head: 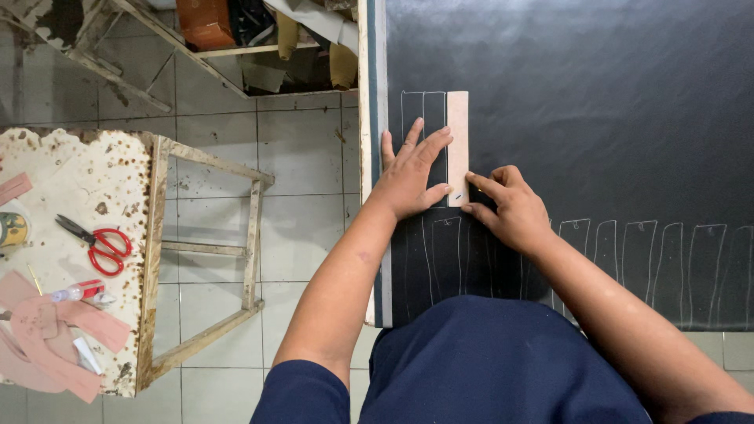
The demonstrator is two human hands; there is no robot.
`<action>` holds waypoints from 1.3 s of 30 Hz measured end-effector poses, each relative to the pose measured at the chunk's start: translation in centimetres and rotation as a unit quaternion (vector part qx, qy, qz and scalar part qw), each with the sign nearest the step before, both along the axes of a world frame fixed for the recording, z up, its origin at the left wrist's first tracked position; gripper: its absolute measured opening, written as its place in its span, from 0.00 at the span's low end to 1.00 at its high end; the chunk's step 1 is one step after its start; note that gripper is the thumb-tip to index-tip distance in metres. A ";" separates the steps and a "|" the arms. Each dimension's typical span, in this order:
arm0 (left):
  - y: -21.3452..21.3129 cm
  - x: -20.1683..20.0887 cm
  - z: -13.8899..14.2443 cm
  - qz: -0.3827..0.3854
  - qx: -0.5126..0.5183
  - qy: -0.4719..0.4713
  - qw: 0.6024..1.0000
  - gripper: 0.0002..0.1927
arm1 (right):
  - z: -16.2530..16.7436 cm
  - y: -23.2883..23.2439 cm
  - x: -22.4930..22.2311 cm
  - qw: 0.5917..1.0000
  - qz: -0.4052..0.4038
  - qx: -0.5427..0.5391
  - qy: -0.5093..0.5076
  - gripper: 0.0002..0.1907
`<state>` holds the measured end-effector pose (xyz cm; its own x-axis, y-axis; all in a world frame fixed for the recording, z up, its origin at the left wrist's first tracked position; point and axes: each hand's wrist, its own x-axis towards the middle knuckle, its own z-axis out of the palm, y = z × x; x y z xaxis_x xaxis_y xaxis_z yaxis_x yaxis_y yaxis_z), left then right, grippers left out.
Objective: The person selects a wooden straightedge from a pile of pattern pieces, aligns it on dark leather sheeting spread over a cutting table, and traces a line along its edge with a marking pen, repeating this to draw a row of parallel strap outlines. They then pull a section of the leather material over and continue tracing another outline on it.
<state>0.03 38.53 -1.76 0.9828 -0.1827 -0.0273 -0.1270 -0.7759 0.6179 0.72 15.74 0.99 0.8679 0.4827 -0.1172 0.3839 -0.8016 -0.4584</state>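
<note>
Am pressing left hand (410, 169) flat, fingers spread, on template (457, 148); right hand (509, 208) pinching marker at template's lower edge. Two outlines left of template done; sheet (597, 94) right of template blank.

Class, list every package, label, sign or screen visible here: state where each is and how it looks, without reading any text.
Round tin with a yellow-green printed label: far left edge of the stained white side table, partly cut off.
Small clear tube with a red-and-white label: same table, below the red-handled scissors.
No signs or screens.
</note>
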 end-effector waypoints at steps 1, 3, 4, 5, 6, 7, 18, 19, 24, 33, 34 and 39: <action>0.0 0.0 0.0 0.000 0.002 0.000 1.000 0.45 | 0.0 0.0 0.0 1.000 0.004 0.002 -0.006 0.29; 0.0 0.1 0.0 -0.001 -0.001 -0.001 1.000 0.45 | -0.1 0.0 0.0 1.000 0.005 0.003 -0.011 0.29; 0.0 0.1 0.0 -0.002 -0.002 -0.001 1.000 0.45 | -0.1 0.0 0.0 1.000 0.004 0.000 -0.009 0.29; 0.0 0.1 0.0 -0.001 0.000 0.001 1.000 0.45 | -0.1 0.0 0.0 1.000 0.003 -0.001 -0.008 0.29; 0.1 0.0 0.0 -0.001 0.002 0.003 1.000 0.45 | -0.2 0.0 0.0 1.000 0.003 0.000 -0.008 0.29; 0.1 0.0 0.0 -0.001 0.003 0.006 1.000 0.45 | -0.2 0.1 0.0 1.000 0.002 0.001 -0.009 0.29; 0.4 -0.3 -0.3 -0.022 0.018 -0.032 0.999 0.35 | -0.4 0.2 0.0 1.000 0.004 -0.003 -0.012 0.29; 0.4 -0.3 -0.3 -0.022 0.019 -0.030 0.999 0.35 | -0.4 0.2 0.0 1.000 0.006 -0.008 -0.013 0.29; 0.2 -0.2 -0.3 -0.024 0.030 -0.019 0.999 0.36 | -0.3 0.2 0.0 1.000 0.008 -0.011 -0.014 0.29; 0.3 -0.2 -0.2 -0.026 0.030 -0.020 0.999 0.35 | -0.2 0.2 0.3 0.999 0.014 -0.033 -0.006 0.29; 0.3 -0.2 -0.2 -0.027 0.029 -0.020 0.999 0.35 | -0.2 0.2 0.3 0.999 0.013 -0.034 -0.003 0.29; 0.3 -0.2 -0.3 -0.026 0.029 -0.031 0.999 0.35 | -0.6 -0.1 0.3 1.000 0.019 -0.014 -0.009 0.28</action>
